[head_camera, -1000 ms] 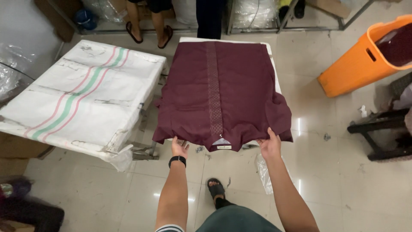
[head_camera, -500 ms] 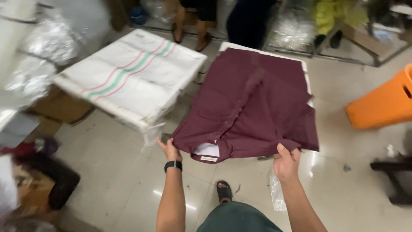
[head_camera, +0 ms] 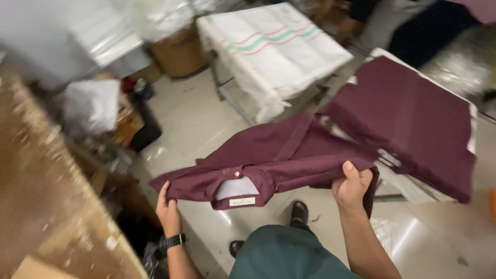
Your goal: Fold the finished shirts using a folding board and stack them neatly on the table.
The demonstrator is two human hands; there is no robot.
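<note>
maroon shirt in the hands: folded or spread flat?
Folded. The maroon shirt hangs doubled over in the air, collar towards the camera, left hand and right hand gripping its ends.

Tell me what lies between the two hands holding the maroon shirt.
In the head view, the maroon shirt itself spans the stretch from the left hand to the right hand, with its collar and a pale neck label hanging about midway.
</note>
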